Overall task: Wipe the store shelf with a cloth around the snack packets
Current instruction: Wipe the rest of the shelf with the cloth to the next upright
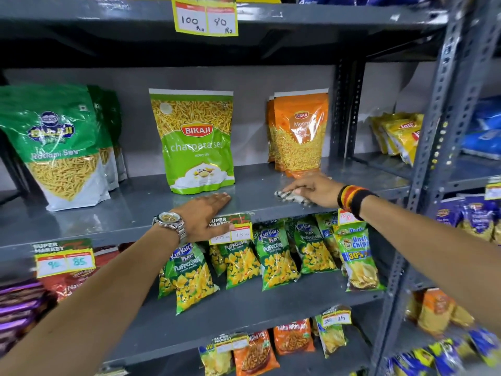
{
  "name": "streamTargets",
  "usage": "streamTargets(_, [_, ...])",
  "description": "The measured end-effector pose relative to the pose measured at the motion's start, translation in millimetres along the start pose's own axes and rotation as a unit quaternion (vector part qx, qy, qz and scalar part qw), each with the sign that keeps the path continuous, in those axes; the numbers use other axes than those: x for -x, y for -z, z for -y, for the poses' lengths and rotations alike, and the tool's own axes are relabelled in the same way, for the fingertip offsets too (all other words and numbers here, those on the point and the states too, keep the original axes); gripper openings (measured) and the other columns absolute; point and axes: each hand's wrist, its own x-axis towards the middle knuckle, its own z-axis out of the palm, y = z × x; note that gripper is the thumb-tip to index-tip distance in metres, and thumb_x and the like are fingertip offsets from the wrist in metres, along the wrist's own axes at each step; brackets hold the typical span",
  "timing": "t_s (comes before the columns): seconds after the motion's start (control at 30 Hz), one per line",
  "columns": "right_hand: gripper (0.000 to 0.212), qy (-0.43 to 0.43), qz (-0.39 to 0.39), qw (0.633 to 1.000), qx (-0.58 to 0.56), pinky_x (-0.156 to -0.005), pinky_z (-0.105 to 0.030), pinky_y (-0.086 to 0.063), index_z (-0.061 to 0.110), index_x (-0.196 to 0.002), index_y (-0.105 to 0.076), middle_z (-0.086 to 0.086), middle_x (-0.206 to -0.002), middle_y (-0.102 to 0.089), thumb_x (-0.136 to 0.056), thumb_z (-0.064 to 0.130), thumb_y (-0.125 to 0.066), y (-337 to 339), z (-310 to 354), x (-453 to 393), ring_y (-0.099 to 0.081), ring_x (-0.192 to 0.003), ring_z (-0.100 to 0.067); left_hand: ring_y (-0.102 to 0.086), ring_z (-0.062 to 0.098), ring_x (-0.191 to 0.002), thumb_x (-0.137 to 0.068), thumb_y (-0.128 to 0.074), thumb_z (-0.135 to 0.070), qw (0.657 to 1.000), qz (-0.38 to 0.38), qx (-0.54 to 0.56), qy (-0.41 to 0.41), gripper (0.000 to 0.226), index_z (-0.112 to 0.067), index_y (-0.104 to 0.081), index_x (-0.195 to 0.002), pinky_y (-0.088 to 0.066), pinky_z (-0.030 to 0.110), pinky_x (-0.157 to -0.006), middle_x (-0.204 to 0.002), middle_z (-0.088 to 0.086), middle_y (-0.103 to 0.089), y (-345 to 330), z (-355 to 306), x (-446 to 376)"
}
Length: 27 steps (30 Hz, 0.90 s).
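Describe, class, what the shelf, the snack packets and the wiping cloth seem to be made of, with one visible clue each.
Shelf: probably grey painted metal, given the smooth sheen and punched uprights.
Chatpata sev packet: glossy plastic film, given the glare streaks and creases.
Cloth under the right hand: soft woven fabric, apparently, as it bunches; the exact fibre is unclear.

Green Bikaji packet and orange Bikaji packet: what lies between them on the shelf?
Only bare shelf between the green packet and the orange packet, in the head view.
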Motion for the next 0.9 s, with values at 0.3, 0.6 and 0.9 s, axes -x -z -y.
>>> streamTargets(0.3, [0.037,-0.038,-0.06,0.997,-0.003,-0.1,-0.045,-0.05,0.052,-0.094,-0.067,-0.002,-0.135,-0.062,-0.099,0.02,-0.049,52.5,-65.9,-45.4,-0.062,-0.113,-0.029,-0.042,0.028,-0.146,-0.087,-0.027,-0.084,0.999,-0.046,-0.011,-0.005,0.103,-0.011,-0.024,-0.16,-0.038,0.042,-0.117,-0.164,0.011,-0.035,12.3,-79.9,-72.7])
streamTargets(0.6, [0.033,-0.021,-0.026,0.999,0.0,-0.103,-0.028,-0.034,0.024,-0.122,-0.068,-0.003,-0.126,-0.055,-0.101,0.014,-0.045,35.2,-81.7,-59.0,-0.048,-0.124,-0.019,-0.039,0.03,-0.147,-0.076,-0.005,-0.095,1.0,-0.021,-0.009,0.009,0.122,-0.008,-0.023,-0.159,-0.037,0.046,-0.118,-0.165,0.014,-0.032,-13.8,-105.3,-115.9])
streamTargets(0.9, [0.032,0.119,0.083,0.989,0.023,-0.086,-0.025,-0.042,0.042,-0.12,-0.065,0.003,-0.097,-0.048,-0.101,0.024,-0.046,39.2,-45.2,27.7,-0.049,-0.095,-0.012,-0.042,0.032,-0.145,-0.075,-0.004,-0.096,0.999,-0.034,-0.013,0.001,0.123,-0.007,-0.025,-0.159,-0.039,0.046,-0.117,-0.164,0.015,-0.034,-16.9,-105.7,-113.2])
